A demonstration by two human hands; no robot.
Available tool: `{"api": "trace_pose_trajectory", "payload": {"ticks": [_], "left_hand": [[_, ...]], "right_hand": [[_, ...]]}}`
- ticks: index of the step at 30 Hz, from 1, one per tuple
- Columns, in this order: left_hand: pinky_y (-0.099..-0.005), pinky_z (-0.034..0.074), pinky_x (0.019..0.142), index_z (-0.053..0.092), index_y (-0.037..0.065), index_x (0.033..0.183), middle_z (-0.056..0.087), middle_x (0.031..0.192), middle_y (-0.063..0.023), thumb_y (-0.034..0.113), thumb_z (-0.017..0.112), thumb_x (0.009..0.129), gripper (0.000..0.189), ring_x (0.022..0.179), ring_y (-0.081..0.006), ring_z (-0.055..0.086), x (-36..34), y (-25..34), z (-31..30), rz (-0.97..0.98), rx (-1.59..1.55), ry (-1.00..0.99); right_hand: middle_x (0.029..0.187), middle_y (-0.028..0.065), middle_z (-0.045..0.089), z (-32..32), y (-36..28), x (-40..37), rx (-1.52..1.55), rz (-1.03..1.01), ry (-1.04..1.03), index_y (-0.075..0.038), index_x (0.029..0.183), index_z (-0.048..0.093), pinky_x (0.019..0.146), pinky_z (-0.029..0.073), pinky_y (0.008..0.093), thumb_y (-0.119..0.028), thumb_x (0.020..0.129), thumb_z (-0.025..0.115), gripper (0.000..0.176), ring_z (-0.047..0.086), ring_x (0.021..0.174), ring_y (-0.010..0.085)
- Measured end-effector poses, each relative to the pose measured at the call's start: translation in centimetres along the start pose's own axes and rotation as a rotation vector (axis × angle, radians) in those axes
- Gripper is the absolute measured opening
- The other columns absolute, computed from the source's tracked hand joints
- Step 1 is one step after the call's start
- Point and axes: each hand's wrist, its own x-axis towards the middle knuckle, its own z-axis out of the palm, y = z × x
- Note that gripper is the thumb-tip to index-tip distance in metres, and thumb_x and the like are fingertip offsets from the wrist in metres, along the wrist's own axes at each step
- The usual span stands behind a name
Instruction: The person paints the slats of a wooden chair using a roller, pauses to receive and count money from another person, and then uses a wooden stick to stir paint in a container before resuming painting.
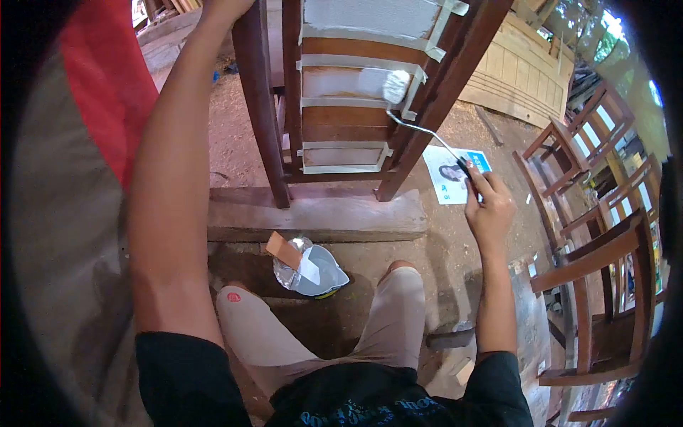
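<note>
A dark wooden chair [257, 99] stands before me, its back slats edged with masking tape. The top panel [370, 17] has a white-grey coat, the middle panel [334, 83] is partly white, and the lowest panel [341, 156] looks thinly coated. My right hand [491, 203] is closed around the dark handle of a small paint roller [396, 87]. Its white head lies against the right end of the middle panel. My left hand [226, 7] is at the chair's left post, cut off by the top edge, so its fingers are hidden.
Between my knees, a container of grey-white paint [327, 270] sits with foil and a brown piece [283, 249] at its rim. A wooden beam [320, 217] lies under the chair. A printed sheet [445, 181] is on the ground. More wooden chairs [583, 285] stand at right.
</note>
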Motion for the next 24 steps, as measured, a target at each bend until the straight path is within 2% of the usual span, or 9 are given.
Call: {"api": "trace_pose_trajectory", "payload": {"ticks": [2,5,9,10,14,17,20,23,24], "left_hand": [[-0.0385,0.053,0.061,0.069,-0.003,0.091,0.068,0.074,-0.0138,0.027,0.071,0.076,0.034,0.068,-0.0232,0.068,-0.1,-0.3,0.5,0.007,0.039,0.083],[-0.0395,0.054,0.067,0.068,-0.003,0.098,0.070,0.082,-0.0152,0.027,0.072,0.077,0.037,0.075,-0.0257,0.069,-1.2,2.2,-0.6,-0.121,0.015,-0.056],[-0.0393,0.054,0.070,0.068,-0.004,0.101,0.071,0.086,-0.0161,0.026,0.072,0.077,0.039,0.078,-0.0268,0.069,-0.2,0.8,-0.2,-0.005,-0.006,-0.051],[-0.0391,0.054,0.070,0.069,-0.004,0.101,0.071,0.086,-0.0164,0.026,0.072,0.077,0.039,0.078,-0.0267,0.069,-0.2,0.3,0.0,0.038,-0.032,-0.028],[-0.0389,0.054,0.069,0.069,-0.004,0.100,0.071,0.084,-0.0164,0.023,0.071,0.077,0.035,0.078,-0.0261,0.069,0.3,-0.8,0.5,0.184,-0.043,0.035],[-0.0389,0.054,0.071,0.069,-0.003,0.102,0.071,0.085,-0.0161,0.022,0.071,0.077,0.035,0.079,-0.0261,0.070,0.3,-0.7,0.0,0.050,-0.016,-0.072],[-0.0387,0.054,0.072,0.068,-0.003,0.101,0.071,0.084,-0.0163,0.022,0.071,0.077,0.035,0.080,-0.0259,0.070,0.7,-1.7,0.5,0.097,-0.081,-0.055],[-0.0399,0.055,0.072,0.067,-0.005,0.097,0.071,0.084,-0.0188,0.024,0.073,0.076,0.037,0.081,-0.0282,0.071,0.0,0.0,0.2,-0.150,-0.024,-0.057],[-0.0418,0.055,0.074,0.068,-0.006,0.097,0.071,0.086,-0.0211,0.034,0.074,0.074,0.047,0.084,-0.0305,0.071,0.9,-2.4,1.0,-0.104,0.094,-0.038]], "right_hand": [[0.081,0.0082,0.063,0.0,0.3,-0.3,-0.013,-0.029,0.006,-0.015,0.109,0.075,0.062,0.049,0.0378,-0.005,0.079,0.071,0.032,0.063,0.071,0.0275],[0.081,0.0086,0.062,0.2,-0.7,0.2,0.010,-0.084,0.005,-0.014,0.110,0.074,0.063,0.049,0.0386,-0.004,0.079,0.070,0.033,0.062,0.072,0.0278],[0.080,0.0091,0.060,2.2,-3.5,1.2,0.073,-0.141,-0.017,-0.014,0.111,0.074,0.065,0.050,0.0393,-0.002,0.077,0.068,0.037,0.062,0.073,0.0279],[0.080,0.0082,0.060,2.5,-4.4,1.4,0.088,-0.139,-0.004,-0.015,0.111,0.074,0.065,0.050,0.0390,-0.002,0.073,0.068,0.041,0.062,0.073,0.0275],[0.080,0.0069,0.060,2.7,-5.2,1.8,0.105,-0.129,0.027,-0.017,0.110,0.075,0.063,0.049,0.0383,-0.004,0.075,0.070,0.038,0.062,0.070,0.0261],[0.078,0.0065,0.060,2.3,-2.3,1.3,0.068,-0.109,0.046,-0.017,0.109,0.075,0.061,0.048,0.0374,-0.007,0.078,0.072,0.033,0.061,0.068,0.0252],[0.075,0.0070,0.059,1.6,-1.3,0.7,0.056,-0.082,0.051,-0.016,0.108,0.076,0.059,0.046,0.0368,-0.007,0.079,0.073,0.031,0.060,0.066,0.0255],[0.075,0.0073,0.059,1.8,-2.7,1.1,0.057,-0.115,0.040,-0.016,0.109,0.076,0.059,0.046,0.0374,-0.006,0.079,0.072,0.032,0.060,0.066,0.0263],[0.076,0.0074,0.059,2.0,-3.4,1.2,0.053,-0.117,0.025,-0.016,0.110,0.075,0.059,0.046,0.0377,-0.006,0.080,0.071,0.032,0.060,0.067,0.0265]]}}
